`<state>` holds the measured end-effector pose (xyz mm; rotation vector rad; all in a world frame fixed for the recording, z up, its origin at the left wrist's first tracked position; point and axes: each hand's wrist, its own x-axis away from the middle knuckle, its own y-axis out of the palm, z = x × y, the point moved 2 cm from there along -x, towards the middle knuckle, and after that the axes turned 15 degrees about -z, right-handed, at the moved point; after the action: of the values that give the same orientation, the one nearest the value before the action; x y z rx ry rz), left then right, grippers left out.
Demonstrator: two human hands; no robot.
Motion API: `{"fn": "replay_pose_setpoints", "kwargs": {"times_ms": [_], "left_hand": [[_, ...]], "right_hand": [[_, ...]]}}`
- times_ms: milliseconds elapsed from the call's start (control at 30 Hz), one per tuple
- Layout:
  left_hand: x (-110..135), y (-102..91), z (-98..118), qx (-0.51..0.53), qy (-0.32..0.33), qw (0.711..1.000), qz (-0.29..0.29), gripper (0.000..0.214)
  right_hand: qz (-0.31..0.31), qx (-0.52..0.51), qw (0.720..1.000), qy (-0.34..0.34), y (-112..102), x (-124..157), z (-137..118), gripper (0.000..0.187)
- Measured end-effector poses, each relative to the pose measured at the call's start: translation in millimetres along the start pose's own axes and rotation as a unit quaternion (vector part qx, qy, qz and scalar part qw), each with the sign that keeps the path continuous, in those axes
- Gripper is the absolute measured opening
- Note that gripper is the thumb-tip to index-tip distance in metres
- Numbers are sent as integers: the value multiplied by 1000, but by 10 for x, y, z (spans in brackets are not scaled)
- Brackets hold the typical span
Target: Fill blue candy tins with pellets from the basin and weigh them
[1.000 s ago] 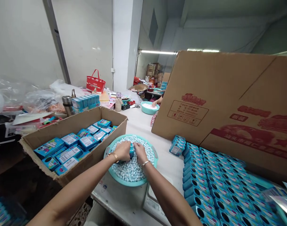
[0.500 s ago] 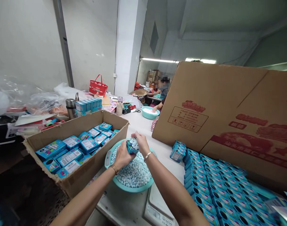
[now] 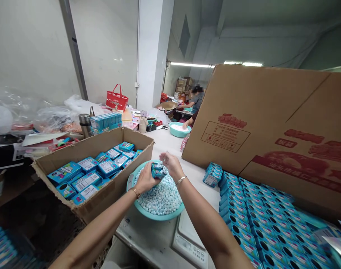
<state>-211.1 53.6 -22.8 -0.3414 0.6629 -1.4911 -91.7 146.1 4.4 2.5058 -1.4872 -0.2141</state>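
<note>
My left hand (image 3: 144, 180) grips a small blue box (image 3: 158, 171) over a teal bowl (image 3: 131, 184) heaped with pale blue and white candies (image 3: 161, 198). The box looks full of candies at its top. My right hand (image 3: 171, 164) hovers just right of the box, fingers loosely curled, touching or almost touching its top. A brown carton (image 3: 97, 201) to the left holds several closed blue boxes (image 3: 87, 175).
Rows of open blue boxes (image 3: 257, 213) fill the table on the right, in front of a big leaning cardboard sheet (image 3: 271, 123). A white scale (image 3: 187, 243) sits near the front edge. Farther back are another teal bowl (image 3: 178, 129), a red bag (image 3: 116, 100), a flask (image 3: 84, 125) and a seated person (image 3: 197, 99).
Both hands rose out of the candies, the left one lifting the small blue box filled with candies. The right hand has drawn slightly off the box top.
</note>
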Motion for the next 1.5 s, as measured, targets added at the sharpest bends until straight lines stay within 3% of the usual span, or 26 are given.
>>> {"fn": "replay_pose_setpoints", "kwargs": {"times_ms": [200,367,667,767,833,867,967,1100,1167,1200,1233,1267,1400,1433,1500], "left_hand": [[79,-26,43,64,65,996,-9,66],[128,67,39,126,70,989,-37,67],[117,80,58,194,76,977,-36,72],[279,-11,25,206,79,975,-41,79],[456,-121,3,213,81,972,-49,80],[552,-180,-4,217,83,971,-51,79],[813,-320,-6,221,94,970,-40,74],[979,-359,-17,234,93,967,-24,76],[989,-346,-36,247,83,965,-22,80],[982,-340,-46,255,75,964,-22,81],[971,-336,-55,262,66,963,-21,82],[957,-334,-62,269,54,961,-19,82],[883,-337,-53,291,18,956,-23,82],[859,-335,-43,292,18,956,-25,82],[795,-318,-25,290,22,956,-28,82]], "right_hand": [[40,13,999,-16,-119,36,85,38],[11,26,1000,13,-43,77,204,42],[-22,47,999,-8,97,182,161,38],[-70,46,996,21,-60,326,143,49],[-61,118,991,6,-282,477,158,49],[-40,188,981,-25,-397,569,177,47],[-79,356,930,-43,-567,884,360,47],[-208,545,810,-61,-319,1232,621,68],[-227,615,753,-57,-153,1249,678,59],[-222,635,738,-52,-97,1207,689,49],[-211,639,738,-47,-66,1138,691,40],[-194,624,756,-39,-62,1049,689,33],[-97,356,929,21,-211,654,682,16],[-76,289,954,35,-251,573,676,17],[-55,206,976,54,-300,443,636,21]]}}
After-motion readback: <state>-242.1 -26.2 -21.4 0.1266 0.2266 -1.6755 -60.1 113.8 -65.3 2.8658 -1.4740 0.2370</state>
